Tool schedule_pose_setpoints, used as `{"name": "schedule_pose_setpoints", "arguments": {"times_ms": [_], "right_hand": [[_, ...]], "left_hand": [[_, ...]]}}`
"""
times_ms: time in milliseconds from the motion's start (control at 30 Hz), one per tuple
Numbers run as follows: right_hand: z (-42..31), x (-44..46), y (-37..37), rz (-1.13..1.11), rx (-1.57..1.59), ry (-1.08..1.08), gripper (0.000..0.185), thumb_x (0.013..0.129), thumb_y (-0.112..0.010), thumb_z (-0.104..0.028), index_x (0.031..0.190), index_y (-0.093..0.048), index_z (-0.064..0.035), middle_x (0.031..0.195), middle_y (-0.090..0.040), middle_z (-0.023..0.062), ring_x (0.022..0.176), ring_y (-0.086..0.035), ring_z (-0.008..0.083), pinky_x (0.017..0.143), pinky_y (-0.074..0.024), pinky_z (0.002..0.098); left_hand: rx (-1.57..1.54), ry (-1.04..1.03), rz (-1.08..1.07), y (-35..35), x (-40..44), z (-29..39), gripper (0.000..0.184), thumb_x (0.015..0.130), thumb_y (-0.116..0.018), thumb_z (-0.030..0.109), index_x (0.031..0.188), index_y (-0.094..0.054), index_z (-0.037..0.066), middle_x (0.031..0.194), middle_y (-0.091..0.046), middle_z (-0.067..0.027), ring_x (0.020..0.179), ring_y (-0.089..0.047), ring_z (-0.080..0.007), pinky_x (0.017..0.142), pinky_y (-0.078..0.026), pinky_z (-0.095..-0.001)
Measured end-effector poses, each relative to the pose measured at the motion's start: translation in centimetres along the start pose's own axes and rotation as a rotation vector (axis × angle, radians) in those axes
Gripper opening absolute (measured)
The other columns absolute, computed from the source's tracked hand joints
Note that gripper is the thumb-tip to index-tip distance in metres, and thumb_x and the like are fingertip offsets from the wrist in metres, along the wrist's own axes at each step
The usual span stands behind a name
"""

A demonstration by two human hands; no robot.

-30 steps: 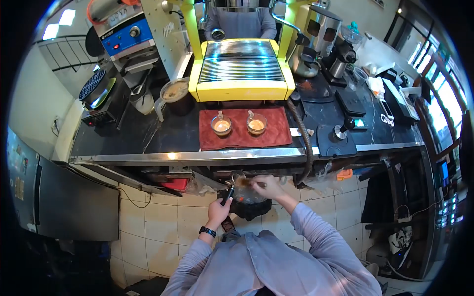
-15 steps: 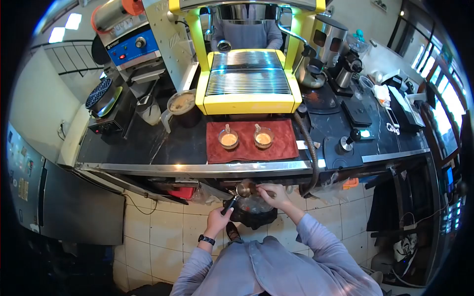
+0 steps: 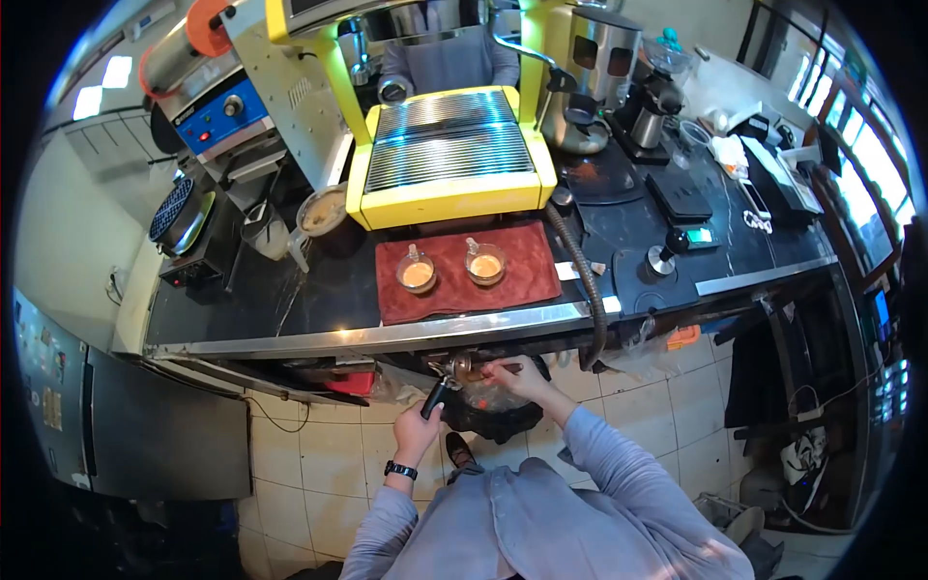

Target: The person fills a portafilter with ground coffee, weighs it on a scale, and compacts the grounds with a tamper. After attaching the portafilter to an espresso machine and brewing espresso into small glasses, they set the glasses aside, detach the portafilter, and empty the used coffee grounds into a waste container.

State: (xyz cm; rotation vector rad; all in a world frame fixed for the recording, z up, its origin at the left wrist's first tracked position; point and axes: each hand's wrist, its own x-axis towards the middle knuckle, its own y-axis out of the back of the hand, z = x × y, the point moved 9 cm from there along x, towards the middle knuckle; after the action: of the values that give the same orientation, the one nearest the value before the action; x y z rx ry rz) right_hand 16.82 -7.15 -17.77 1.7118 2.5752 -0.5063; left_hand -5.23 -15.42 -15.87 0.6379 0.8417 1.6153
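My left hand point(image 3: 418, 431) is closed round the black handle of a portafilter point(image 3: 436, 396), whose metal head points away from me, below the counter edge. My right hand point(image 3: 522, 383) grips what looks like a brown-handled brush point(image 3: 508, 368), its working end at the portafilter head; the contact is too small to make out. Beneath both hands is a bin lined with a black bag point(image 3: 495, 420). On the counter above, a glass cup of coffee point(image 3: 417, 276) and a second glass cup point(image 3: 485, 267) stand on a folded red-brown cloth point(image 3: 449, 300).
A yellow espresso machine point(image 3: 449, 200) stands behind the cloth. To its left is a jug with brown contents point(image 3: 326, 220). A ribbed hose point(image 3: 592, 290) hangs over the counter edge. A tamper point(image 3: 665, 255) and a grinder point(image 3: 650, 121) are on the right.
The view has turned slightly, so the counter appears tilted and shifted left. Both hands keep their grips, with the portafilter and brush still together over the bin.
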Motion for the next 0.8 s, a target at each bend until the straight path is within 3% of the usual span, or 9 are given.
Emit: {"name": "schedule_pose_setpoints", "arguments": {"times_ms": [33,167,267,367,400,467,600,700,800], "right_hand": [[-0.7,-0.4,0.5,0.023,-0.301,0.038,0.019,0.089,-0.059,-0.012,0.095,-0.067,0.0038,0.092,-0.071,0.0123,0.082,-0.068,0.0162,0.075,-0.0524,0.0278],[-4.5,-1.6,-0.1,0.272,-0.578,0.571,0.018,0.089,-0.058,-0.013,0.093,-0.068,0.0014,0.090,-0.071,0.0116,0.084,-0.070,0.0201,0.071,-0.0536,0.0288],[2.3,-0.1,1.5,0.223,-0.200,-0.002,0.019,0.089,-0.058,-0.012,0.098,-0.067,0.0026,0.095,-0.070,0.0136,0.083,-0.069,0.0212,0.078,-0.0532,0.0293],[5.8,-1.1,3.3,0.315,0.535,-0.068,0.020,0.090,-0.058,-0.012,0.100,-0.067,0.0026,0.095,-0.070,0.0136,0.087,-0.069,0.0220,0.079,-0.0527,0.0291],[5.5,-1.7,4.3,0.363,0.130,0.050,0.021,0.091,-0.057,-0.013,0.100,-0.067,0.0034,0.096,-0.070,0.0133,0.089,-0.068,0.0224,0.080,-0.0523,0.0293],[4.4,-3.3,3.9,0.420,-0.692,0.264,0.023,0.093,-0.055,-0.013,0.100,-0.066,0.0051,0.098,-0.069,0.0126,0.092,-0.068,0.0231,0.082,-0.0516,0.0297],[0.8,-3.4,2.3,0.295,0.017,0.211,0.026,0.094,-0.055,-0.018,0.106,-0.065,0.0030,0.105,-0.068,0.0110,0.092,-0.066,0.0168,0.081,-0.0515,0.0265],[2.0,-1.0,3.7,0.414,0.001,0.106,0.024,0.094,-0.056,-0.014,0.105,-0.065,0.0041,0.104,-0.068,0.0113,0.088,-0.066,0.0154,0.080,-0.0516,0.0260],[2.9,-0.5,1.8,0.198,0.414,0.047,0.025,0.094,-0.056,-0.016,0.106,-0.065,0.0044,0.100,-0.069,0.0107,0.087,-0.066,0.0148,0.079,-0.0505,0.0238]], "left_hand": [[0.007,-0.015,-0.022,-0.3,0.0,0.1,0.031,0.080,-0.067,0.040,0.085,-0.069,0.009,0.057,-0.060,-0.0130,0.055,-0.061,-0.0327,0.051,-0.047,-0.0412],[0.043,-0.057,-0.033,-0.3,0.8,1.3,0.029,0.079,-0.067,0.039,0.088,-0.070,0.012,0.056,-0.059,-0.0116,0.053,-0.060,-0.0322,0.050,-0.047,-0.0413],[0.131,-0.072,0.011,0.1,1.2,1.8,0.029,0.079,-0.067,0.039,0.089,-0.070,0.012,0.057,-0.060,-0.0119,0.055,-0.061,-0.0318,0.052,-0.047,-0.0419],[0.225,-0.290,0.279,1.1,1.5,3.0,0.029,0.079,-0.067,0.038,0.091,-0.070,0.011,0.060,-0.061,-0.0125,0.061,-0.063,-0.0319,0.056,-0.048,-0.0424],[0.245,-0.397,0.405,1.5,1.1,3.8,0.029,0.079,-0.067,0.037,0.092,-0.070,0.011,0.061,-0.061,-0.0125,0.063,-0.063,-0.0319,0.057,-0.049,-0.0425],[0.303,-0.381,0.369,1.4,1.4,4.8,0.029,0.079,-0.068,0.036,0.092,-0.070,0.010,0.064,-0.063,-0.0121,0.065,-0.063,-0.0326,0.059,-0.049,-0.0421],[0.063,-0.043,0.022,-0.6,2.9,2.4,0.027,0.080,-0.069,0.034,0.091,-0.071,0.009,0.063,-0.063,-0.0099,0.061,-0.061,-0.0313,0.058,-0.048,-0.0398],[-0.223,0.092,-0.165,-2.8,2.8,0.3,0.029,0.079,-0.071,0.032,0.091,-0.071,0.006,0.060,-0.062,-0.0092,0.052,-0.059,-0.0235,0.050,-0.042,-0.0333],[-0.167,0.092,-0.080,-1.8,2.7,0.3,0.029,0.080,-0.071,0.033,0.093,-0.072,0.007,0.056,-0.058,-0.0051,0.049,-0.052,-0.0137,0.048,-0.038,-0.0294]]}}
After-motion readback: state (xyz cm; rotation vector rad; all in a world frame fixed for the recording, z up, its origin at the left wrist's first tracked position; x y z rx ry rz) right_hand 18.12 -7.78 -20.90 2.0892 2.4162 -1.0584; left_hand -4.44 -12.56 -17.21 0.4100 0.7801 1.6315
